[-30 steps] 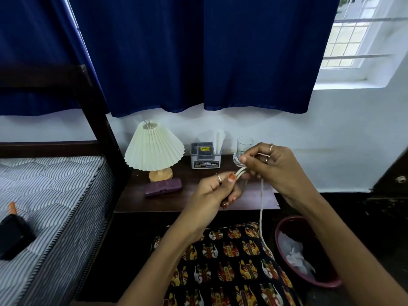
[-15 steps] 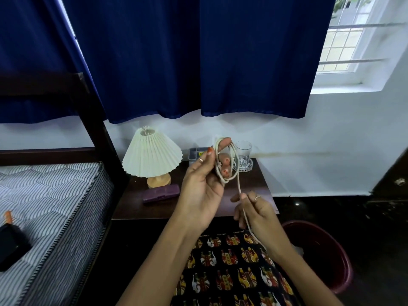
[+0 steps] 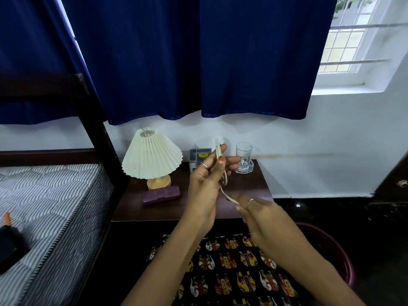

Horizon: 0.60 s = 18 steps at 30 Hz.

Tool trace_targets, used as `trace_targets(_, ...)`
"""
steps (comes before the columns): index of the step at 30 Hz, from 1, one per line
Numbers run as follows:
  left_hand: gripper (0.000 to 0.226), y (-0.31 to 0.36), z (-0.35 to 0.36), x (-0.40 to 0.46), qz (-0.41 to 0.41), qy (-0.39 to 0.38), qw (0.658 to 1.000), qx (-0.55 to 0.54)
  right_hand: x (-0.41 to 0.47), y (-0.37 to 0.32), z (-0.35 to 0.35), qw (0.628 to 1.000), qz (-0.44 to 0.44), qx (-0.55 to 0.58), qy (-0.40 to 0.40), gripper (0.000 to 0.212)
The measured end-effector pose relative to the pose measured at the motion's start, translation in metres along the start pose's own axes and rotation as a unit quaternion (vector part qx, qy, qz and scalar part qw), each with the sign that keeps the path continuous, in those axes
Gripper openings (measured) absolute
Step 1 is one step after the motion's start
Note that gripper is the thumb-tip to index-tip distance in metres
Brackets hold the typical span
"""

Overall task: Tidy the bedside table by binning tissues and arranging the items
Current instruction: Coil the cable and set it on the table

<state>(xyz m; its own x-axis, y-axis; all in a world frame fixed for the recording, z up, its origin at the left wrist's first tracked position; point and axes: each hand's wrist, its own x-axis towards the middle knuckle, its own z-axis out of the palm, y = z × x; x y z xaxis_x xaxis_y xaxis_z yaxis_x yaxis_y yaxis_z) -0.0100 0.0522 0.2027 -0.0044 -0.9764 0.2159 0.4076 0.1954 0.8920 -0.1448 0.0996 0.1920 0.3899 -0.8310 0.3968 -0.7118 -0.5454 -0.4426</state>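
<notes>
The left hand (image 3: 204, 184) was raised above the middle of the bedside table (image 3: 198, 208), its thumb and fingers pinched around a bundle of looped cream cable (image 3: 219, 152) that stood upright out of the grip. From the bottom of that bundle 1 strand ran down and to the right into the right hand (image 3: 257, 214), which was closed on the strand in front of the table's front edge, near the front right corner; the hand was blurred, so how firmly it gripped could not be told. On the table, a lamp (image 3: 152, 160) with a pleated cream shade stood toward the back left corner, and a purple case (image 3: 161, 195) lay flat just in front of its base. A grey organiser box (image 3: 198, 157) sat against the back edge, partly hidden behind the left hand. A clear glass (image 3: 244, 154) stood on a small glass coaster (image 3: 249, 170) near the back right corner. A dark red bin (image 3: 326, 250) stood on the floor to the right of the table, below its front right corner.
</notes>
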Motion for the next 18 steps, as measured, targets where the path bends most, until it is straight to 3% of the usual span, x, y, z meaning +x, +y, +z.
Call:
trace_targets(7,0.027,-0.004,0.003,-0.006,0.019,-0.049,0.990,0.133,0.026,0.003,-0.036,0.997,-0.010,-0.036,0.066,0.020)
trace_targets(14,0.028,-0.008,0.006,-0.012,-0.026,-0.070,0.985,0.153,0.046,0.013,-0.044,0.997,-0.041,0.010,0.061,0.013)
trace_targets(18,0.046,-0.013,0.000,-0.016,-0.052,-0.106,0.980,0.158,0.051,0.019,-0.045,0.997,-0.045,0.060,0.036,0.015)
